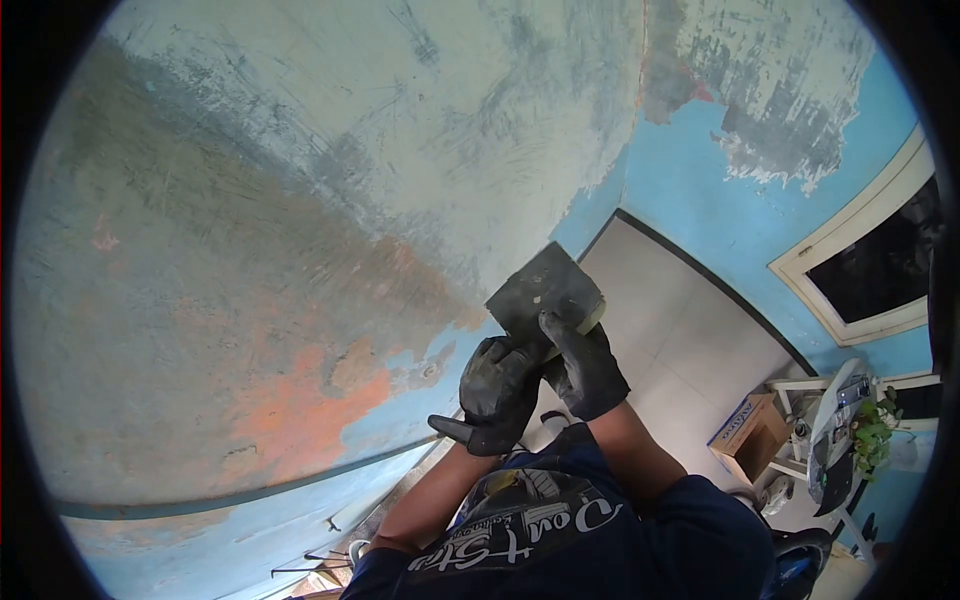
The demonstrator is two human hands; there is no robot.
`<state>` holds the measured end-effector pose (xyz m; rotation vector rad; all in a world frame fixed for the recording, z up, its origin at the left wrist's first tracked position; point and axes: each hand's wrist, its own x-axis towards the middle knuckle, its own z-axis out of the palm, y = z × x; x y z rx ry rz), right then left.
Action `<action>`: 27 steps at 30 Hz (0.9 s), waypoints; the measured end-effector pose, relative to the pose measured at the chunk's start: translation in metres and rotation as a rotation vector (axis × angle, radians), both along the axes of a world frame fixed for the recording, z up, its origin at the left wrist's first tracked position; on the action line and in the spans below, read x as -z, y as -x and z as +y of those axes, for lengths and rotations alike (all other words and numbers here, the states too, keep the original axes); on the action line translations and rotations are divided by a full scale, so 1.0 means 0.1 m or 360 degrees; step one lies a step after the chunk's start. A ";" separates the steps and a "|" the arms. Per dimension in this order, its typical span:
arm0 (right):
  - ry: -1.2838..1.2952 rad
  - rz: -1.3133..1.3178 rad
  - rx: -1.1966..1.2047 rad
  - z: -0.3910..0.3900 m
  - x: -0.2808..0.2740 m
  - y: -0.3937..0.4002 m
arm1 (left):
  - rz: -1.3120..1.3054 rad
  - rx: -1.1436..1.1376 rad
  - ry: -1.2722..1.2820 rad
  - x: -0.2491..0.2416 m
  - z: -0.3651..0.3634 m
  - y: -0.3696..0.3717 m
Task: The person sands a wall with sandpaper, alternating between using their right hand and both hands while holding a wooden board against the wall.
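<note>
Just right of frame centre, both gloved hands clamp a dark sanding block (545, 292): right hand (585, 368) and left hand (497, 393) below it, block pressed upward-left onto the scraped wall (300, 230).

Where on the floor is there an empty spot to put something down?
The pale floor looks bare between the dark skirting line under the blue wall and the gloved hands holding the scraper. The right corner is crowded: a cardboard box, a white rack and a plant stand close together.
</note>
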<state>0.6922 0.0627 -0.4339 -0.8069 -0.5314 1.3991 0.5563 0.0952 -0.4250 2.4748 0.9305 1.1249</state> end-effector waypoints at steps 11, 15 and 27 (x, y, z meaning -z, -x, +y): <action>-0.0148 -0.1309 0.1316 2.92 0.50 -0.61 | 0.0300 -0.1283 -0.0189 -0.89 0.49 1.26; -0.1480 0.0114 0.0222 3.45 0.50 -0.14 | 0.0327 -0.1576 -0.0192 -1.04 0.45 1.45; -0.0742 0.0912 0.0282 2.90 0.99 0.21 | 0.1248 -0.1958 -0.0110 -0.37 0.86 1.86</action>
